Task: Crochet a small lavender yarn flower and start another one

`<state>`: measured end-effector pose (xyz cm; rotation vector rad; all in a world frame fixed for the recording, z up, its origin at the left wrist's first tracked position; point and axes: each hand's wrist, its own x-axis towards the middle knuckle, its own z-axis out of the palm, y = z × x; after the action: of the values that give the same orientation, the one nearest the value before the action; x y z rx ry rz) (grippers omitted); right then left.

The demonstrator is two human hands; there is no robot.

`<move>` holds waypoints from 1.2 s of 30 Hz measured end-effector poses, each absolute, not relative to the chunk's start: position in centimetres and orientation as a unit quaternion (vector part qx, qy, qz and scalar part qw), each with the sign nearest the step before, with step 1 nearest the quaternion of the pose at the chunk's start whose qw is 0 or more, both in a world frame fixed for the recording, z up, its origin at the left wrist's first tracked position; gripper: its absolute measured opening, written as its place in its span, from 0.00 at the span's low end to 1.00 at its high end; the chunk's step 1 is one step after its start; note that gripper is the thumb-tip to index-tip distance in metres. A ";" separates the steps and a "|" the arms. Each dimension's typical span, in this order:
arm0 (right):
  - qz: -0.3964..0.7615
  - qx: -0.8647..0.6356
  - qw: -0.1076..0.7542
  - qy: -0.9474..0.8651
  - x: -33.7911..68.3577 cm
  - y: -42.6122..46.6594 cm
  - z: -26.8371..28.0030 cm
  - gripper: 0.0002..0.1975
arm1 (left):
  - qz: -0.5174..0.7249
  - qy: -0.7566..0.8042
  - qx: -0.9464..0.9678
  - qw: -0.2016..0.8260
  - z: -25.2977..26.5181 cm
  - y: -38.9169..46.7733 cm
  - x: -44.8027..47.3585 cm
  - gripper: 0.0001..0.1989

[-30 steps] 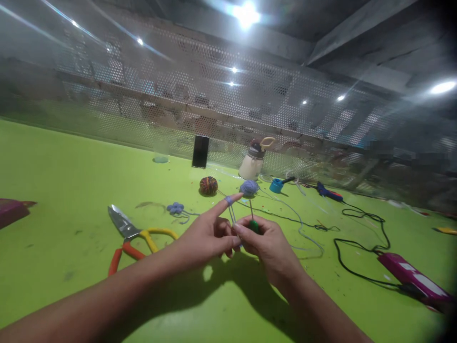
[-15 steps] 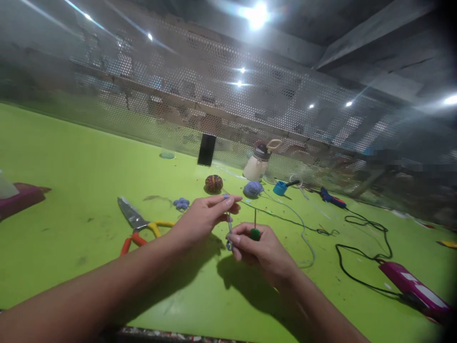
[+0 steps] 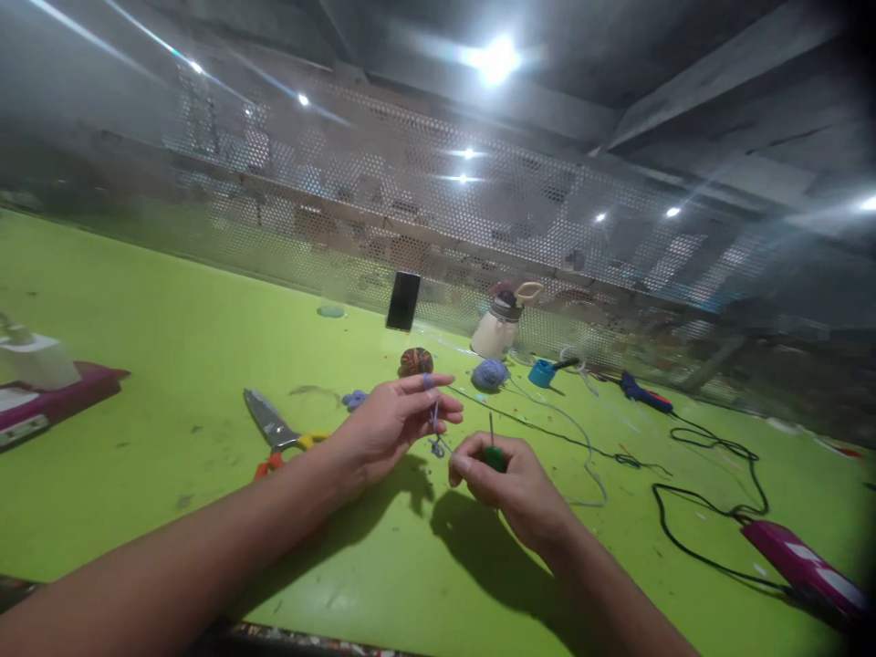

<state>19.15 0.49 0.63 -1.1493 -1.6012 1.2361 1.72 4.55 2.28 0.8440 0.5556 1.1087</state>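
My left hand [image 3: 383,424] has its fingers stretched out, with purple yarn [image 3: 428,380] wound round the index finger. A small crocheted piece [image 3: 436,447] of the same yarn dangles just below those fingertips. In my right hand [image 3: 510,474] is a crochet hook [image 3: 493,456] with a green handle, its thin metal shaft pointing up. The right thumb and index finger pinch together at a thin strand that runs to the crocheted piece. Partly behind the left hand lies a purple crocheted flower [image 3: 354,400]. A purple yarn ball [image 3: 490,373] sits beyond the hands.
Scissors [image 3: 277,431] lie left, partly under my forearm. Behind stand a multicolour yarn ball [image 3: 415,361], a phone [image 3: 403,301], a bottle [image 3: 497,328] and a blue container [image 3: 542,373]. A glue gun [image 3: 643,392] and power strips [image 3: 800,566], [image 3: 68,401] flank the green table [image 3: 171,319].
My right hand has moved off the crocheted piece to the right, and the piece now dangles. The left fingers have spread apart. The view has tilted slightly upward.
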 end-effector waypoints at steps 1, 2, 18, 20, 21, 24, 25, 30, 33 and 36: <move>0.484 -0.463 0.386 -0.635 19.1 0.4 0.7 0.13 | 0.504 0.251 0.384 0.732 2.3 4.5 1.7 0.12; 0.477 -0.471 0.380 -0.638 19.0 0.4 0.8 0.13 | 0.504 0.253 0.385 0.730 2.3 4.5 1.6 0.12; 0.296 -0.503 0.546 -0.601 18.3 0.4 0.8 0.11 | 0.491 0.304 0.400 0.712 2.3 4.0 1.7 0.10; 0.321 -0.489 0.541 -0.605 17.7 0.2 0.7 0.11 | 0.485 0.296 0.406 0.716 1.9 3.7 2.2 0.10; 0.357 -0.482 0.538 -0.592 17.4 0.2 0.5 0.11 | 0.480 0.290 0.409 0.720 1.8 3.6 2.4 0.10; 0.476 -0.462 0.545 -0.513 16.8 0.4 -0.1 0.13 | 0.476 0.282 0.412 0.724 1.3 3.1 3.1 0.10; 0.501 -0.453 0.550 -0.492 16.7 0.5 -0.3 0.14 | 0.478 0.279 0.411 0.724 1.2 3.0 3.3 0.10; 0.565 -0.416 0.533 -0.473 17.5 0.5 0.0 0.15 | 0.486 0.269 0.416 0.720 0.8 3.3 3.4 0.11; 0.595 -0.398 0.508 -0.479 18.2 0.6 0.5 0.14 | 0.483 0.285 0.437 0.703 0.6 3.7 3.4 0.10; 0.619 -0.385 0.475 -0.492 18.7 0.8 0.9 0.14 | 0.482 0.317 0.471 0.668 0.4 4.2 3.1 0.10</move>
<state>18.70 0.79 0.85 -0.9409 -1.2034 1.5140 3.14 4.22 0.45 1.0613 0.7145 1.0868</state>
